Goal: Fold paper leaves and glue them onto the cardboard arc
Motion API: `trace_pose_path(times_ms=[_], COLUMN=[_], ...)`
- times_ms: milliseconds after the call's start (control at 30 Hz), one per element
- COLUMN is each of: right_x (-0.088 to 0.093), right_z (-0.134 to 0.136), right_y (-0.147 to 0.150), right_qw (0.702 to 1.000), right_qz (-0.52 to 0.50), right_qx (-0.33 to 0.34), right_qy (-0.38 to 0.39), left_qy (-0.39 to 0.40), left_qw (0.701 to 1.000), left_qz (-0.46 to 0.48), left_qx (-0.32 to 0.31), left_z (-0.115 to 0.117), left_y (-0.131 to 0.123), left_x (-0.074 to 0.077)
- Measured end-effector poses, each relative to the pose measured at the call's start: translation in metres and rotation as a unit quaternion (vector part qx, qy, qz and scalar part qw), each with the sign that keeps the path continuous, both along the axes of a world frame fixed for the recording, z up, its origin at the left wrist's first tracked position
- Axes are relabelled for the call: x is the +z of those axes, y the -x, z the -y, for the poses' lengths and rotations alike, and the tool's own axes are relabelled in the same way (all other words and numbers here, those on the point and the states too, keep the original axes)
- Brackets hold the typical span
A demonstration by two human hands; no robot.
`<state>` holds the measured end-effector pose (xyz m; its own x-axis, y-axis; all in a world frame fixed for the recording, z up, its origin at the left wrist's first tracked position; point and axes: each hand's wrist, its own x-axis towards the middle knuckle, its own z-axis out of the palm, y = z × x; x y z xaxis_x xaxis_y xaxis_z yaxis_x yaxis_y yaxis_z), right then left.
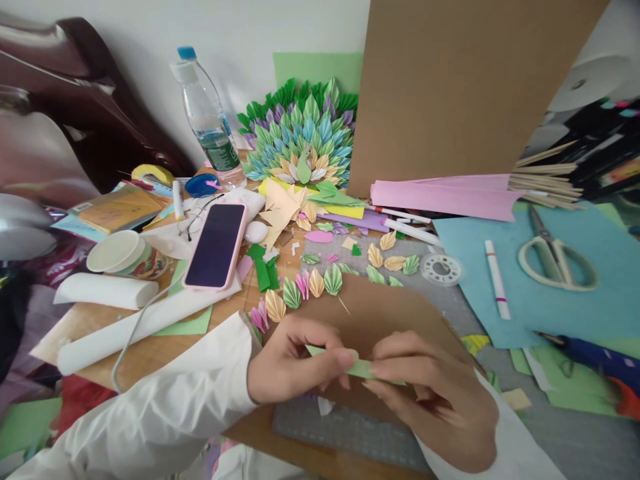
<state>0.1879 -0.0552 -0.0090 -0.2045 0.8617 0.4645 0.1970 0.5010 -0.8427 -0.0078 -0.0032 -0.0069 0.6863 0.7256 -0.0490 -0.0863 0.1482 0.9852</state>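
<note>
Head view centres on a narrow, pale green strip of folded paper point(361, 371), held up over a brown cardboard piece with a curved rim point(385, 303). The left hand point(305, 357) pinches one end between thumb and fingers, and the right hand point(440, 393) pinches the other, so both are clamped on the strip, their fingertips near each other. How many folds it has is hard to tell; it looks part-worked, without the opened leaf shape of the finished pieces. Along the cardboard's far left rim sits a row of pleated paper leaves in pink, cream and green point(292, 293), ending at a pale green leaf with a thin stem point(333, 280); whether they are glued or merely laid there cannot be told. Past the rim, loose cream pleated leaves point(375, 255) lie ready-made on a grey cutting mat point(340, 430), near a clear round tape reel point(443, 269). To the right, white-handled scissors point(555, 263) rest on a light blue paper sheet point(470, 247). At the back stands a paper peacock with a layered fan tail point(303, 167), which looks complete, beside a clear plastic water bottle point(220, 153).
</note>
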Motion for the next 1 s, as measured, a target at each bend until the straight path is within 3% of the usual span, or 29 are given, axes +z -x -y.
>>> trace_pose_path(times_ms=[167, 367, 567, 733, 1000], right_x=[0.004, 0.003, 0.003, 0.004, 0.000], right_z=[-0.002, -0.003, -0.003, -0.001, -0.001], right_y=[-0.003, 0.002, 0.004, 0.004, 0.004], right_qw=[0.999, 0.999, 1.000, 1.000, 1.000], right_qz=[0.023, 0.011, -0.013, -0.011, -0.001], right_qx=[-0.009, -0.012, -0.011, -0.022, -0.001], right_qy=[-0.035, -0.036, -0.017, -0.001, -0.011], left_qy=[-0.036, -0.233, -0.355, -0.371, -0.325], left_qw=[0.997, 0.969, 0.929, 0.925, 0.940], left_qz=[0.059, 0.060, 0.089, 0.082, 0.101], left_qx=[0.039, 0.058, 0.049, 0.032, 0.027], left_z=[0.001, -0.005, -0.011, -0.010, -0.005], left_y=[-0.004, -0.005, -0.004, -0.004, -0.003], left_x=[0.004, 0.004, 0.006, 0.006, 0.002])
